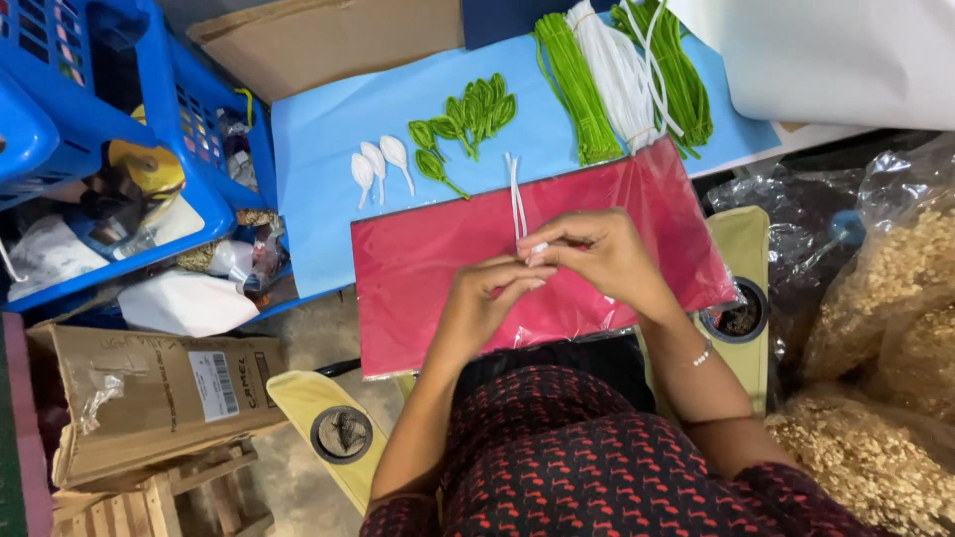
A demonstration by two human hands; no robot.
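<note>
My left hand (482,303) and my right hand (597,254) meet over a red sheet in clear wrap (428,268) lying on my lap. Both pinch the lower end of a thin white stem (515,199) that sticks up and away from the fingers. Beyond the sheet, on a light blue surface (318,149), lie three white petal shapes on stems (378,164) and several green leaf shapes on stems (468,114). Further back rest bundles of green stems (572,89) and white stems (617,70).
Blue plastic crates (169,129) with assorted items stand at the left. A brown cardboard box (149,393) sits low left. Clear bags of tan material (895,328) pile at the right. Yellow chair arms with round holders (741,318) flank my lap.
</note>
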